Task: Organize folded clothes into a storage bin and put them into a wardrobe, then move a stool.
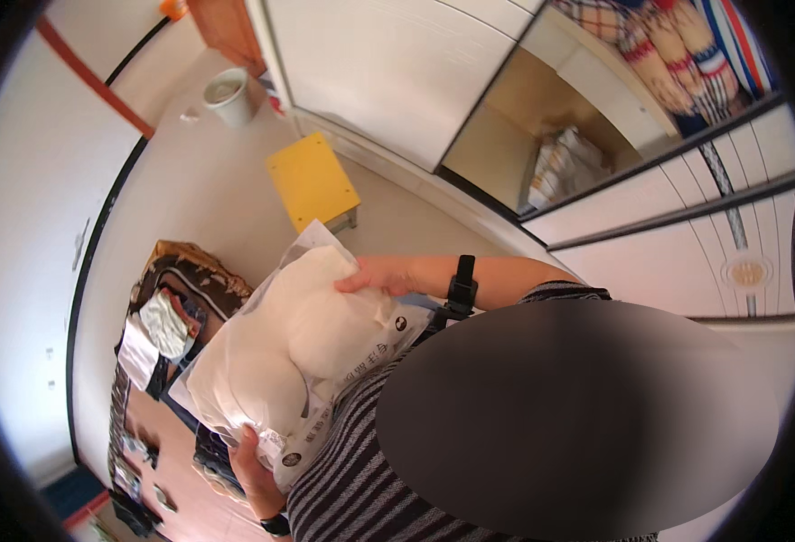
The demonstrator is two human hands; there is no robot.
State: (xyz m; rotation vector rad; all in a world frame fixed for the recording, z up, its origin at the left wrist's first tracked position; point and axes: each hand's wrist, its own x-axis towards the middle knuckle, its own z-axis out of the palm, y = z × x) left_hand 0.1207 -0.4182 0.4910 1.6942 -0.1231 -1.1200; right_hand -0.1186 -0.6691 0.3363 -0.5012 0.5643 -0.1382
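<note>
A translucent plastic bag (302, 366) is held in front of my striped shirt. Inside it is a white padded garment (262, 339) with two rounded cups, like a bra. My right hand (370, 276) grips the bag's upper edge, its thumb lying over the plastic. At the lower corner, my left hand (252, 461) holds the bag with the thumb on top, next to a small printed label (273, 440). The bag bears dark printing along the side nearest me. Black bands are on both wrists. The fingers beneath the bag are hidden.
Folded clothes (167, 325) lie on a pink surface (187, 491) beyond the bag. A yellow stool (313, 177) and a whitish bucket (228, 95) stand on the floor. An open cabinet compartment (499, 135) at upper right holds a plastic bag (563, 166).
</note>
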